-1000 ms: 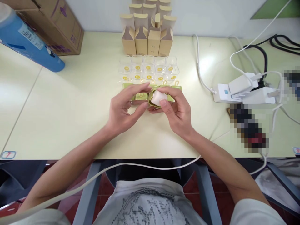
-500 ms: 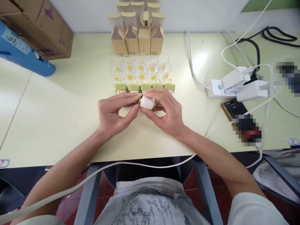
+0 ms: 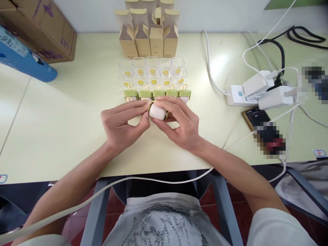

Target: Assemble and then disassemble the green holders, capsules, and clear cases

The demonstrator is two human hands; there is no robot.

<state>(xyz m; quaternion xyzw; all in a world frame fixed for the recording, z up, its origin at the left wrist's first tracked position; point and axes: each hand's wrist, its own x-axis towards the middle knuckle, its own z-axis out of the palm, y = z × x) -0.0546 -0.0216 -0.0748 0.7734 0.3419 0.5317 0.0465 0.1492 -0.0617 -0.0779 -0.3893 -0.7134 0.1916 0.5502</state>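
Note:
A small, rounded white case with a green rim (image 3: 157,112) is held above the table between my two hands. My left hand (image 3: 120,128) has its thumb and fingertips closed on the left, green edge of the case. Around the right side curl the fingers and thumb of my right hand (image 3: 182,124), covering part of it. Just beyond the fingers stands a row of several similar white cases with green tops and pale loops (image 3: 145,94); my hands partly hide them. Behind that row are several clear plastic covers with round yellow labels (image 3: 152,71).
Several open tan cardboard boxes (image 3: 156,42) stand by the wall. At left are a large carton (image 3: 61,41) and a blue bottle (image 3: 33,63). On the right lie a power strip with chargers (image 3: 235,95), a phone (image 3: 257,116) and cables. A white cable (image 3: 153,181) crosses the table's front edge.
The case and both hands have shifted slightly left, and the case has turned a little. Both hands keep their grip on it.

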